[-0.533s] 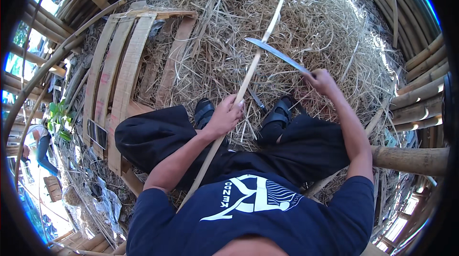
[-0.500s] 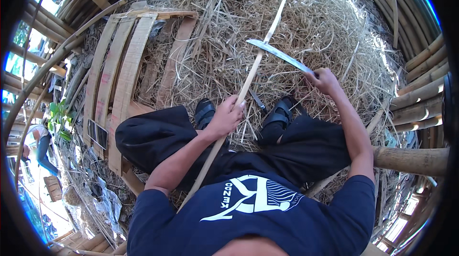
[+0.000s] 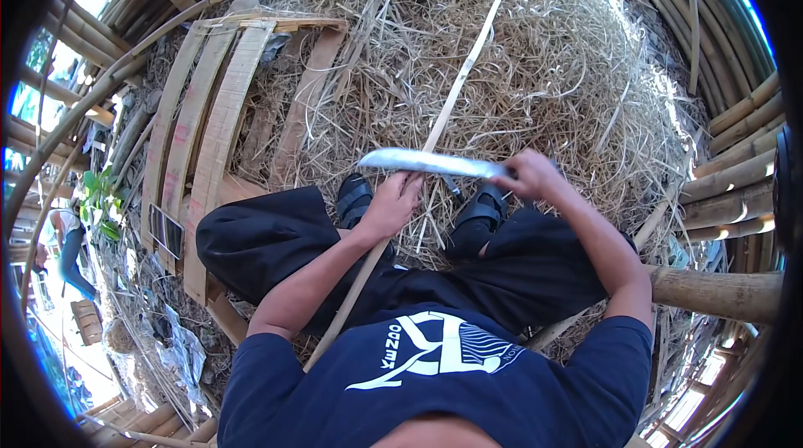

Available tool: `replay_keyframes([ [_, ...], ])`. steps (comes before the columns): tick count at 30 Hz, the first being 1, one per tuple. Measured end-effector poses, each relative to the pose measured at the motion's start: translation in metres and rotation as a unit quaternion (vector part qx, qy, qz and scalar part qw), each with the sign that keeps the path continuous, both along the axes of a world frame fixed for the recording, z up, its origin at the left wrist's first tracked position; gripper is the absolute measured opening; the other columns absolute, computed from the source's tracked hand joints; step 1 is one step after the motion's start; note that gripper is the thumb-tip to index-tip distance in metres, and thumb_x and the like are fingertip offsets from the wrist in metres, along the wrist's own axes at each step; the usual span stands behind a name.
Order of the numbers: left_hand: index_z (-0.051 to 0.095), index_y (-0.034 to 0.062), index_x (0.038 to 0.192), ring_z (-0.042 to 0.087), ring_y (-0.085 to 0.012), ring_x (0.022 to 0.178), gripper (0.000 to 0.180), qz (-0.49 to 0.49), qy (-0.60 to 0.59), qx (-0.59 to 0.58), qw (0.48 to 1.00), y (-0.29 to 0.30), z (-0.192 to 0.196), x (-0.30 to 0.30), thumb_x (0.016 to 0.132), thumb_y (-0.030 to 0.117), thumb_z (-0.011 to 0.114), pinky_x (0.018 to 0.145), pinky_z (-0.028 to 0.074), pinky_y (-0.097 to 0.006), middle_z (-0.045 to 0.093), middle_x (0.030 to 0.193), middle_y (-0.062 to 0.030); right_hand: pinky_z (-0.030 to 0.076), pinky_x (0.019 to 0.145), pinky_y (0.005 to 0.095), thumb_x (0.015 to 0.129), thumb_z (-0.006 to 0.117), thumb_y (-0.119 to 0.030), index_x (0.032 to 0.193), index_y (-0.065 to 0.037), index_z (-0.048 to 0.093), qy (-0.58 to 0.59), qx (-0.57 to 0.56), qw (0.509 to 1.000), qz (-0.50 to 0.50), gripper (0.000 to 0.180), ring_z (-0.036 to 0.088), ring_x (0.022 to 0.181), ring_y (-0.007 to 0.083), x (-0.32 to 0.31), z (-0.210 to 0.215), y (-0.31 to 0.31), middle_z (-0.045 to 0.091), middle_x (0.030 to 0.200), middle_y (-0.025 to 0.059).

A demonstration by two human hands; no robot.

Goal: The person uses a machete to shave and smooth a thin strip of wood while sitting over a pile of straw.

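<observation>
A long, pale bamboo strip [image 3: 465, 80] runs from beside my left hip out over the straw. My left hand [image 3: 393, 207] is wrapped around it in front of my knees. In my right hand [image 3: 532, 175] is the handle of a machete [image 3: 431, 162]. Its broad, bright blade lies across the strip just beyond my left fingers, pointing left; whether the edge touches the strip I cannot tell. Both feet, in dark sandals [image 3: 479, 215], are below the blade.
A heap of dry shavings [image 3: 535, 88] covers the ground ahead. On the left lies a wooden slatted pallet [image 3: 226, 105] with a dark flat phone-like object [image 3: 166, 232] on it. Bamboo poles [image 3: 719, 289] wall both sides. Another person [image 3: 70, 251] is at the far left.
The machete has come back along the bamboo strip toward my left hand, its blade turning more level. My right hand has moved nearer and to the left; my left hand keeps its grip.
</observation>
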State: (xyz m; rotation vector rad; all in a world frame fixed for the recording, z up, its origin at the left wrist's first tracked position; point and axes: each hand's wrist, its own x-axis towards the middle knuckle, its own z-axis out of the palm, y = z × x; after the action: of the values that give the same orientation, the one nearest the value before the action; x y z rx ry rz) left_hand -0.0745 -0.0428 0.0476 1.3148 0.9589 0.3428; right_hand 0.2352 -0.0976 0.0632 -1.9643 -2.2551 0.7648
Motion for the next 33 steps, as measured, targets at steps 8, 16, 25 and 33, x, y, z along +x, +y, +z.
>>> replay_keyframes([
  [8,0.050,0.0059,0.103,0.039,-0.0039,0.042,0.018,0.021,-0.035,-0.085,0.996,-0.004,0.018,0.002,0.101,0.024,0.046,0.035,0.033,-0.023,0.045,0.063,0.0021,0.049,0.059,0.0416,0.086,0.052,-0.065,0.082,0.003,0.071,-0.033,-0.054,0.972,-0.225,0.071,0.061,0.054,0.0256,0.035,0.023,0.018,0.060,0.058,0.0164],
  [16,0.052,0.0048,0.100,0.038,-0.0040,0.042,0.018,0.020,-0.023,-0.026,0.999,-0.007,0.013,0.002,0.100,0.022,0.048,0.036,0.032,-0.022,0.047,0.063,0.0016,0.051,0.065,0.0444,0.083,0.056,-0.063,0.082,-0.001,0.072,0.006,-0.012,1.000,-0.020,0.064,0.063,0.064,0.0371,0.001,0.011,0.006,0.063,0.066,0.0203],
  [25,0.046,0.0066,0.099,0.035,-0.0037,0.037,0.017,0.013,-0.030,-0.086,0.996,-0.004,0.023,0.003,0.102,0.024,0.043,0.032,0.029,-0.021,0.041,0.059,0.0041,0.047,0.051,0.0391,0.088,0.051,-0.064,0.081,0.001,0.071,0.025,-0.061,0.974,-0.218,0.068,0.056,0.049,0.0196,0.030,0.019,0.015,0.060,0.056,0.0141],
  [33,0.049,0.0043,0.098,0.043,-0.0067,0.044,0.019,0.000,0.018,-0.027,0.999,-0.011,0.018,-0.002,0.100,0.023,0.046,0.039,0.035,-0.025,0.047,0.061,0.0007,0.050,0.062,0.0425,0.085,0.052,-0.065,0.075,0.005,0.068,-0.013,-0.033,0.982,-0.186,0.073,0.062,0.058,0.0313,0.062,0.002,0.026,0.062,0.061,0.0199],
])
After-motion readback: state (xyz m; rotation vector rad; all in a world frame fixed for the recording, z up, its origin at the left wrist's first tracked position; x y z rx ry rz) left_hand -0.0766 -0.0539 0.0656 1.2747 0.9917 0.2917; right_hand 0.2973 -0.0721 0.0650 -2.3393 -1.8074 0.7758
